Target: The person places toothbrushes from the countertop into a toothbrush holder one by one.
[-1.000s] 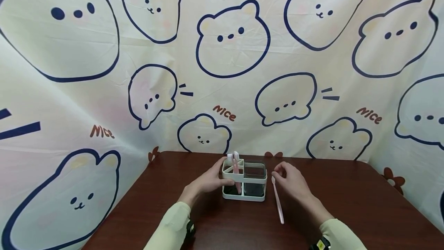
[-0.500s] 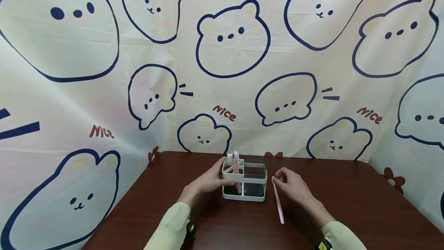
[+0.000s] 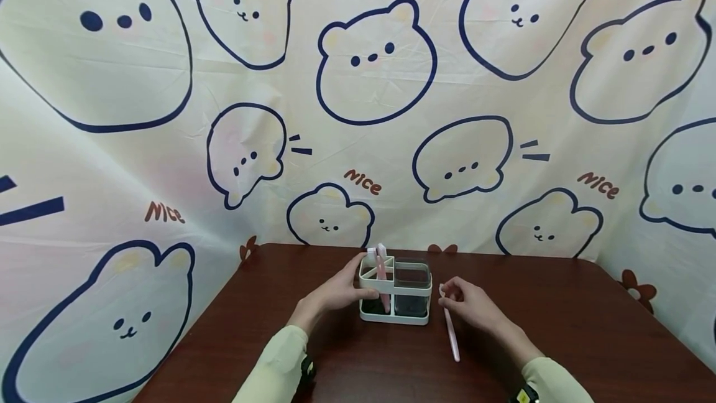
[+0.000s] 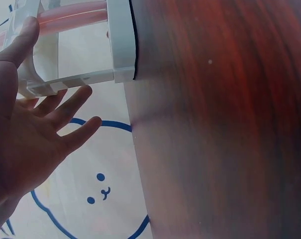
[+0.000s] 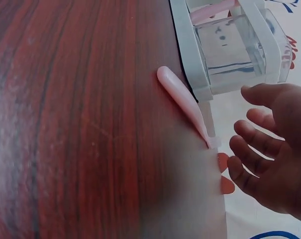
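A white toothbrush holder with a clear cup in its right half stands on the table. My left hand grips its left side, the thumb across the front and the other fingers at the side and behind. Inside the left half leans a pink toothbrush, partly covered in the left wrist view by the thumb. Another pink toothbrush lies on the table to the right of the holder. Close over its head end is my right hand, fingers loosely bent and apart from the brush in the right wrist view.
The dark brown wooden table reaches back to a pale curtain printed with blue-outlined cartoon animals. This cloth also hangs along the left and right sides. Each forearm has a pale sleeve and a dark wrist strap.
My right hand has come down slightly toward the head end of the lying toothbrush. The left hand, the holder and the brushes stay in place.
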The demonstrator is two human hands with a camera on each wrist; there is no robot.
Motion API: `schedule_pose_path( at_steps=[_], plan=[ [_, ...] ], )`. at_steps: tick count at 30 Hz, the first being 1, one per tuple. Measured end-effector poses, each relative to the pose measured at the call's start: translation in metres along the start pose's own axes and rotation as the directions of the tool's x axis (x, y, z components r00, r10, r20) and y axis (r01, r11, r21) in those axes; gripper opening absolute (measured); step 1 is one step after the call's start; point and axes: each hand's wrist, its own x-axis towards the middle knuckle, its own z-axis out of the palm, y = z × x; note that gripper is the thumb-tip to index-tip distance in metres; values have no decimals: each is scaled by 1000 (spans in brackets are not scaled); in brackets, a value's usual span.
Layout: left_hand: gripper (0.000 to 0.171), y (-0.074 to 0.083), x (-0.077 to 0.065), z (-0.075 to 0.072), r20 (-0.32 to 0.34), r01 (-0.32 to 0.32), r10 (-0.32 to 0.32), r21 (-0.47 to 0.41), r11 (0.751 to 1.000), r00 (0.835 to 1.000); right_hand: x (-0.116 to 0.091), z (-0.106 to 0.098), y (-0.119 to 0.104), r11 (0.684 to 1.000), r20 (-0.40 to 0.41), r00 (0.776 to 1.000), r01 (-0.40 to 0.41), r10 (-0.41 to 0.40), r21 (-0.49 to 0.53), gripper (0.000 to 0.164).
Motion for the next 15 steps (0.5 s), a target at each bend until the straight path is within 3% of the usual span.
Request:
schedule_pose_path(
  at_steps=[15],
  plan=[
    [86, -2, 0, 1, -3, 2, -2, 4, 1000, 1000, -2, 1, 11, 999, 125, 991, 49, -50, 12, 39]
  ],
)
